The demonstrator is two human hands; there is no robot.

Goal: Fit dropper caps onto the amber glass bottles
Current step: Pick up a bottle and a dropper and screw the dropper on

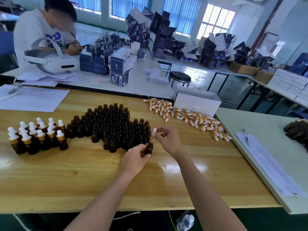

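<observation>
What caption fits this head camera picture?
Left hand grips an amber bottle while right hand holds a dropper cap above it.

Fingers hide much of the bottle and cap.
The left hand (pixel 135 160) covers the lower left of the bottle (pixel 149 148); the right hand (pixel 168 139) hides part of the cap (pixel 154 130) below its white bulb. A dark pile (pixel 298 132) is cut off at the right edge. Print on the sheet (pixel 270 165) is too small to read.

White headset (pixel 55 62), pen (pixel 246 136), perhaps water bottle (pixel 185 221)
</observation>
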